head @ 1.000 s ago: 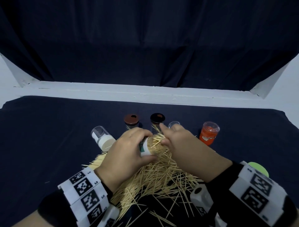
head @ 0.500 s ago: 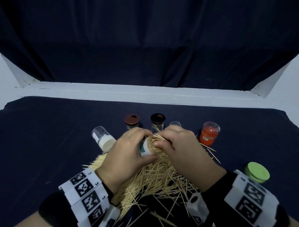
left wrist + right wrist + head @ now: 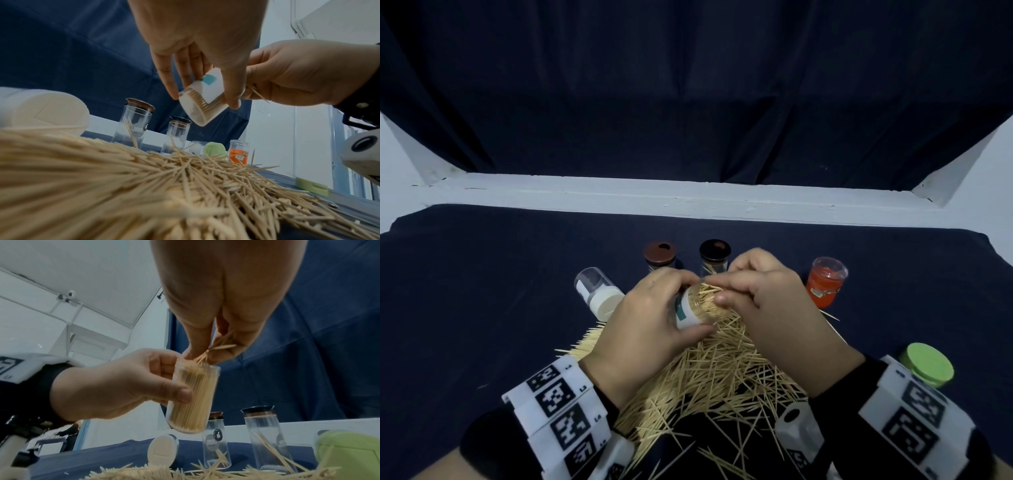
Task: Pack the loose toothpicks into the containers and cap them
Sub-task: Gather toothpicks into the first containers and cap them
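Fingers of the left hand (image 3: 650, 329) gripped the tilted container (image 3: 688, 308) above the pile (image 3: 722, 373), mouth angled toward the right hand (image 3: 767, 301) pinching toothpicks (image 3: 218, 344) into it.

Both hands (image 3: 709, 308) raised, fingers curled

One heap of loose wooden toothpicks (image 3: 715, 370); six clear plastic containers (image 3: 690, 305); one green round lid (image 3: 928, 365); two hands (image 3: 650, 329).
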